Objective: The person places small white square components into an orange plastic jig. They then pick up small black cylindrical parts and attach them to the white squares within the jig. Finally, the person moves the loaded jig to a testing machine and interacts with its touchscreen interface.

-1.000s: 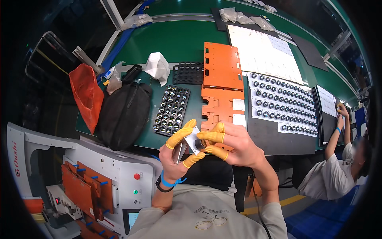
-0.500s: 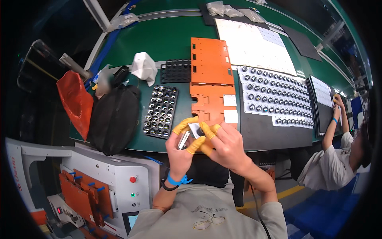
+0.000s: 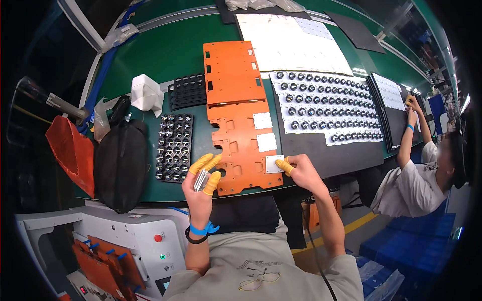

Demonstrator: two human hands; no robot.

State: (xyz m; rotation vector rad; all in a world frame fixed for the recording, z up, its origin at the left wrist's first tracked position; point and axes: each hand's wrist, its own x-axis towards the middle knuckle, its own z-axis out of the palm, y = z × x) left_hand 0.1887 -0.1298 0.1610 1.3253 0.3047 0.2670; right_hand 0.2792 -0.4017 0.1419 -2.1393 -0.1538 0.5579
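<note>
A person seated at a green desk (image 3: 165, 55) looks down at both hands, each wearing yellow rubber finger cots. Nearest, the left hand (image 3: 201, 183), with a blue band at the wrist, has its grip closed around a small stack of shiny silver metal plates (image 3: 200, 179), held upright between thumb and fingers just over the desk's near edge. To its right, the right hand (image 3: 300, 170) presses its yellow-capped fingertips on a small white square piece (image 3: 274, 163) sitting in the near right corner of a flat orange cut-out fixture plate (image 3: 246, 148); the grip is closed down on that piece, pinching its edge. Two more white squares (image 3: 264, 131) lie further up the same plate. Left of the plate stands a black tray of round metal parts (image 3: 173, 146), and beside that a black bag (image 3: 120, 163). Beyond, a second orange plate (image 3: 232, 72) overlaps the first, with a white sheet carrying rows of round dark parts (image 3: 326, 108) to the right. At far right, another person (image 3: 422, 170) works at the same desk.
</note>
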